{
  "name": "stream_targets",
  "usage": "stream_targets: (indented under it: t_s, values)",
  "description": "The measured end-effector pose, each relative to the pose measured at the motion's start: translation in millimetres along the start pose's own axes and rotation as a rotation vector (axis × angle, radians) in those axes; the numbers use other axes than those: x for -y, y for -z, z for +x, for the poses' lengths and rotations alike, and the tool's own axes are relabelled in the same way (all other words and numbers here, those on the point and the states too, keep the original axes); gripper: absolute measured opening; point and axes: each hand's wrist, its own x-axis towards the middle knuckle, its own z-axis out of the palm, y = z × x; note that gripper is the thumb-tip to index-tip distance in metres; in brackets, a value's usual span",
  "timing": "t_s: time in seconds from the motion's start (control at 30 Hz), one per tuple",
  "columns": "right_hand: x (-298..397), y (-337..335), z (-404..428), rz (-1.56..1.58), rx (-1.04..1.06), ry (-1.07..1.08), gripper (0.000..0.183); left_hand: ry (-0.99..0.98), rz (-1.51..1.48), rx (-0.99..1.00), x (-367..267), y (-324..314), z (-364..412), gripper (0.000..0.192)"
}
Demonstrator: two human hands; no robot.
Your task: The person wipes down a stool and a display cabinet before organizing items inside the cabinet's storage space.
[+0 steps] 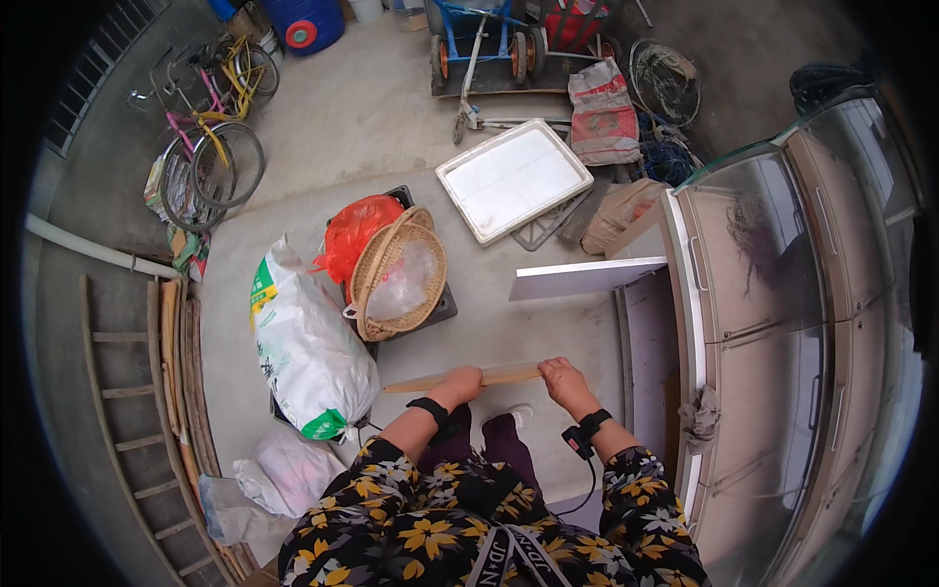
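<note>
A thin, tan, flat-looking piece (pixel 433 381) spans the space before my body, seen almost edge-on; its material cannot be told. My left hand (pixel 462 383) grips it near the middle, and its pointed end sticks out to the left. Around its right end the fingers of my right hand (pixel 563 381) are closed. Just beyond my left hand, a shallow woven basket (pixel 359 293) leans tilted, with a clear plastic bag (pixel 403 282) inside. Behind that basket sits a knotted red plastic bag (pixel 364 224). A full white woven sack (pixel 308 352) lies left of my hands.
On my right stands a cabinet (pixel 748 286) with a door (pixel 587 277) swung out at knee side. Ahead lies a white foam tray (pixel 513 180). Bicycles (pixel 213 154) and a wooden ladder (pixel 125 389) line the left wall. Wheeled carts (pixel 484 51) stand at the back.
</note>
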Motion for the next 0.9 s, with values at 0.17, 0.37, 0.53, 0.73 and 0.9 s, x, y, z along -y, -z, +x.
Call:
stream_targets:
  t_s: [0.17, 0.37, 0.53, 0.73, 0.9]
  values:
    - [23.1, -29.2, 55.2, -0.001, 0.008, 0.040, 0.019, -0.029, -0.119, -0.200, 70.2, 12.0, -11.8, 0.028]
    - [22.3, -59.7, 95.1, -0.047, 0.071, 0.034, 0.016, 0.063, -0.126, -0.156, 106.6, 1.6, 12.0, 0.031]
    - [17.6, -64.7, 124.2, -0.001, 0.063, -0.092, 0.017, 0.066, -0.121, -0.119, 122.2, 18.2, 30.5, 0.033]
    - [26.8, -54.7, 145.6, -0.109, -0.192, -0.072, 0.029, 0.200, -0.109, -0.242, 126.8, 54.0, 40.5, 0.024]
    - [37.2, -67.9, 124.5, 0.001, -0.285, -0.210, 0.031, 0.132, 0.068, -0.562, 143.7, 61.6, 58.1, 0.022]
